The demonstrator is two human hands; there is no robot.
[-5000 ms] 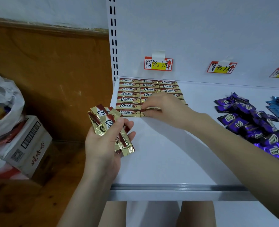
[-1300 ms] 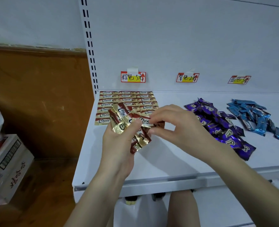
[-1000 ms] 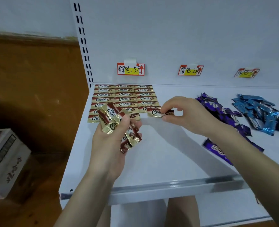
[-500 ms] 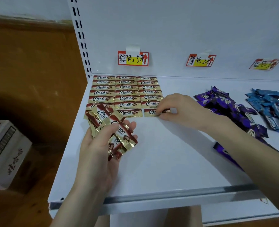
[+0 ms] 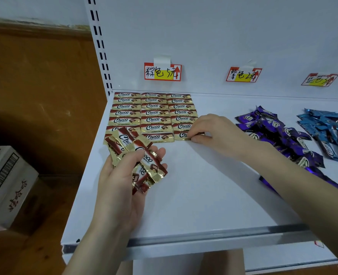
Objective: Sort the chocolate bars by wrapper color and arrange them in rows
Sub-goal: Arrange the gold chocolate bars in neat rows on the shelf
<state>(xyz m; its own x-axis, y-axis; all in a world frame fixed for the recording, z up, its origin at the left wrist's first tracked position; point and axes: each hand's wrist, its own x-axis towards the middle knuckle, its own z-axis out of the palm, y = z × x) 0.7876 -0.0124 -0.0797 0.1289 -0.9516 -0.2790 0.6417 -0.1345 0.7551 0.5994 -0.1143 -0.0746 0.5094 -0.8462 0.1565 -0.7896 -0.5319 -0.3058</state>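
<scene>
Gold-and-brown Choco bars (image 5: 153,113) lie flat in three neat columns at the back left of the white shelf (image 5: 193,195). My left hand (image 5: 122,179) grips a fanned bunch of gold bars (image 5: 136,153) above the shelf's left side. My right hand (image 5: 215,132) pinches one gold bar (image 5: 181,135) at the front of the third column, pressed onto the shelf. A loose heap of purple bars (image 5: 279,133) lies to the right, and a heap of blue bars (image 5: 328,132) beyond it.
Three handwritten price labels (image 5: 162,72) hang on the white back panel. A slotted upright (image 5: 100,44) bounds the shelf on the left. A cardboard box (image 5: 7,183) sits on the brown floor at the left. A metal rail (image 5: 203,238) runs along the shelf's front.
My right hand took one gold bar from the bunch in my left hand, carried it back and set it at the front of the third column. My left hand lowered slightly.
</scene>
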